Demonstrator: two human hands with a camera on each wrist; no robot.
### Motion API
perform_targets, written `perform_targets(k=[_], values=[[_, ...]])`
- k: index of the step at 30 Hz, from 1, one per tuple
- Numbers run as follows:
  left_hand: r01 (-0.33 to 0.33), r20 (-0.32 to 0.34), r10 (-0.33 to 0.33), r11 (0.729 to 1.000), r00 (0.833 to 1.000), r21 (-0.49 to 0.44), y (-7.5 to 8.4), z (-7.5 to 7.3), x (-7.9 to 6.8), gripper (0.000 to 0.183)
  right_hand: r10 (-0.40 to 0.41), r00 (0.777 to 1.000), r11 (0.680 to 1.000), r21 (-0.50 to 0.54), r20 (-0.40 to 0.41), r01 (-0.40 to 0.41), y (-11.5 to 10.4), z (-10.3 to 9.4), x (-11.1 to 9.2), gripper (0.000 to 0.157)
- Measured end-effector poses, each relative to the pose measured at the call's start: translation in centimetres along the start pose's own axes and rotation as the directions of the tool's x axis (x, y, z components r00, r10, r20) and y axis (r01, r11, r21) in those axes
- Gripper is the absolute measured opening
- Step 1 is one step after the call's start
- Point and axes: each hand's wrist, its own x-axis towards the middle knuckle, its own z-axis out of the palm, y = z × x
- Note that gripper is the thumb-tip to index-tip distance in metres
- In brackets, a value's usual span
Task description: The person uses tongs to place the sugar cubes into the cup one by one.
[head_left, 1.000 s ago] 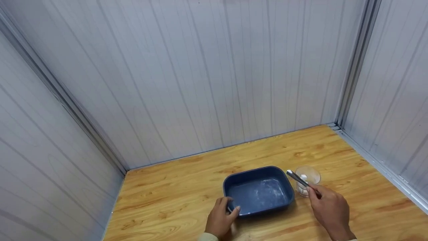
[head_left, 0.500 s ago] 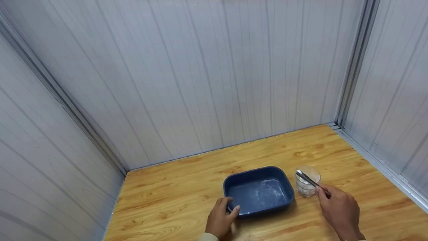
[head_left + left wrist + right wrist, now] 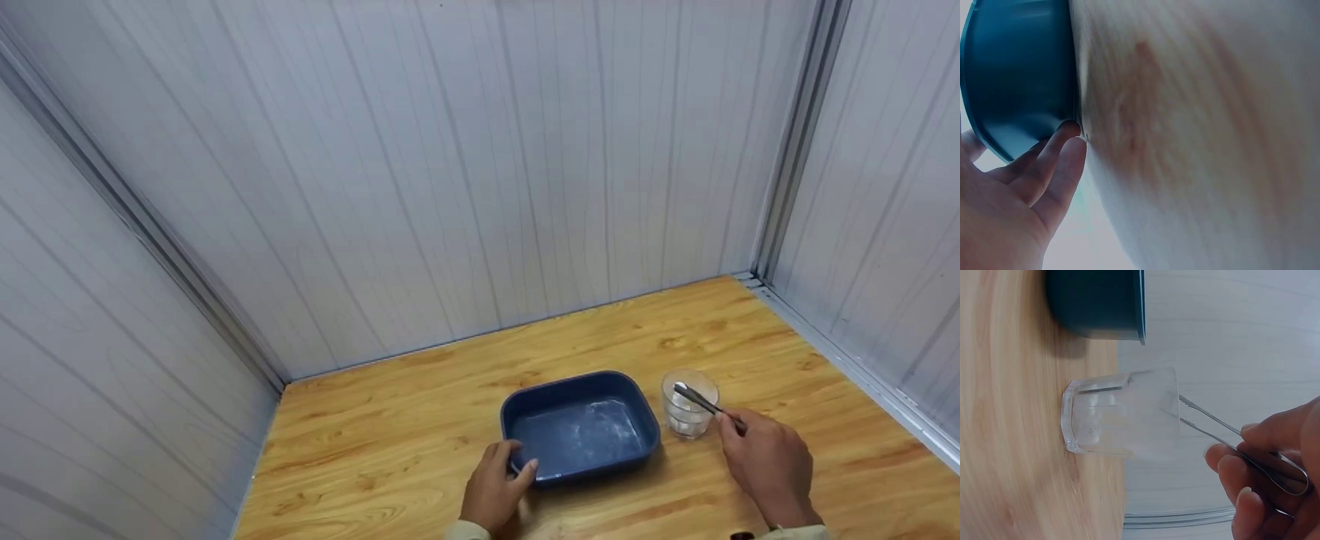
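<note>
My left hand [image 3: 493,486] grips the near left corner of a dark blue rectangular basin [image 3: 581,439], which has whitish smears on its floor. In the left wrist view, fingers [image 3: 1064,169] lie against the basin's outer wall [image 3: 1019,73]. Between thumb and fingers, my right hand [image 3: 766,457] pinches metal tweezers [image 3: 697,397]. Their tips reach into the mouth of a clear drinking glass [image 3: 686,420]. In the right wrist view the tweezers' arms [image 3: 1213,433] stand apart; the cloudy wall of the glass [image 3: 1151,410] blurs their ends. Whitish pieces [image 3: 1089,430] lie at the bottom of the glass.
The wood-patterned table [image 3: 375,442] carries the basin and, just right of it, the glass. Pale panel walls [image 3: 450,187] enclose the table at the back and both sides. A metal strip [image 3: 862,375] runs along the right edge.
The tweezers, with a white piece at their tips, have moved right from beside the basin's rim to over the glass. Their tips now dip into its mouth. The left hand and basin have stayed put.
</note>
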Motion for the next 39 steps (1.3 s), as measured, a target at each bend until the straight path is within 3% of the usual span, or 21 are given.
perform_targets(k=[7, 13, 25, 32, 39], values=[[0.016, 0.011, -0.016, 1.000, 1.000, 0.003, 0.06, -0.04, 0.10, 0.040, -0.001, 1.000, 1.000, -0.008, 0.029, 0.001, 0.13, -0.01, 0.47, 0.016], [-0.020, 0.001, 0.020, 1.000, 1.000, 0.002, -0.04, -0.02, 0.09, 0.039, -0.025, 0.998, 1.000, 0.001, 0.052, 0.025, 0.28, 0.04, 0.69, 0.014], [0.009, 0.011, -0.009, 1.000, 1.000, 0.006, 0.29, -0.13, 0.06, 0.040, -0.024, 0.994, 1.000, -0.017, 0.106, 0.026, 0.35, -0.04, 0.76, 0.015], [0.016, 0.020, -0.016, 1.000, 1.000, 0.010, 0.35, -0.15, 0.08, 0.040, -0.015, 0.997, 1.000, -0.014, 0.069, 0.016, 0.52, 0.26, 0.57, 0.016], [0.005, 0.024, -0.005, 1.000, 1.000, 0.009, 0.06, -0.11, 0.02, 0.040, -0.023, 1.000, 0.998, 0.054, 0.001, 0.023, 0.58, 0.06, 0.01, 0.016]])
